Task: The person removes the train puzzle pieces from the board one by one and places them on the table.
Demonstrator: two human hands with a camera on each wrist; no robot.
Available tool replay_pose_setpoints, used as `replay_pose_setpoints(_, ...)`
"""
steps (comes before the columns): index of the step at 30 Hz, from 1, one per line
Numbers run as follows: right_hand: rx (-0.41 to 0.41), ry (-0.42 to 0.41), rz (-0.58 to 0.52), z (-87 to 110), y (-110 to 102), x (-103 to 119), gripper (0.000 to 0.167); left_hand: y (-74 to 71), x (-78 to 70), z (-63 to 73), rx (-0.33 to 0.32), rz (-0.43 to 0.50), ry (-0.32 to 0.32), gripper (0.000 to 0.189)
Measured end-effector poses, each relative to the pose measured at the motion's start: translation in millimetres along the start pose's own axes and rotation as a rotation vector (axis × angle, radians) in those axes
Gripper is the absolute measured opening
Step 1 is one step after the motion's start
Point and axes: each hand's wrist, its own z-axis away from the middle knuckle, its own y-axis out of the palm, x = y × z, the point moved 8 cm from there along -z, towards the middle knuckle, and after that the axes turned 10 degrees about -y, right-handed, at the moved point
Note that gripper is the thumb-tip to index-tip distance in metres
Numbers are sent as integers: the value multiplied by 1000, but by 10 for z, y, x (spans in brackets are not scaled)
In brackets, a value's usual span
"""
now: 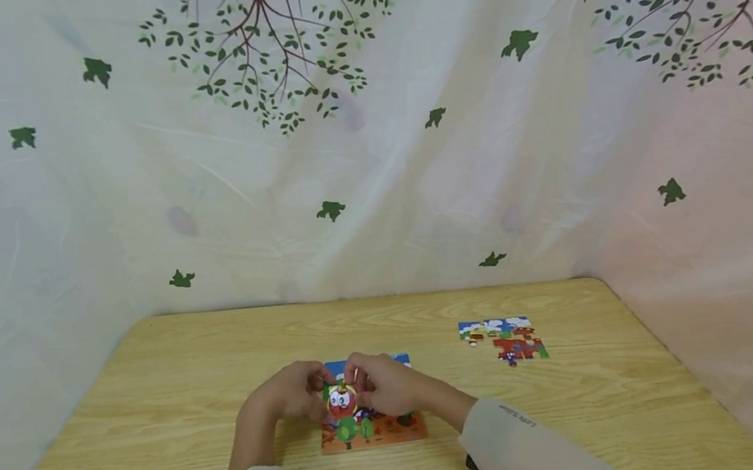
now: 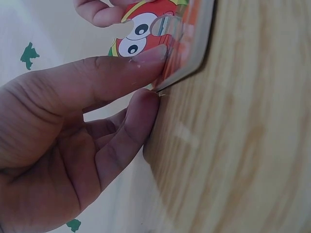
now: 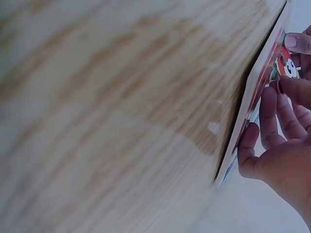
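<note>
A puzzle piece with a red cartoon face and large white eyes is tilted up over a colourful puzzle board. My left hand holds the piece at its left side. In the left wrist view, the thumb of the left hand lies across the piece, and a lower finger touches the board's edge. From the right, my right hand pinches the same piece. In the right wrist view, other fingers of the right hand rest at the board. Fingers hide part of the piece.
Several joined puzzle pieces lie on the wooden table, to the right and farther back than the board. Behind the table hangs a pale curtain printed with branches and green leaves.
</note>
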Motion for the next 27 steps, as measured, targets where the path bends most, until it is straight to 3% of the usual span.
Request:
replay_pose_setpoints(10,-28,80,-5,26,-52,-111,18,-1,17,-7,-6,0,-24,49)
replay_pose_setpoints(27,-88,124,-21,131,-266,-218,14,5,50,-37,-17,12,-33,46)
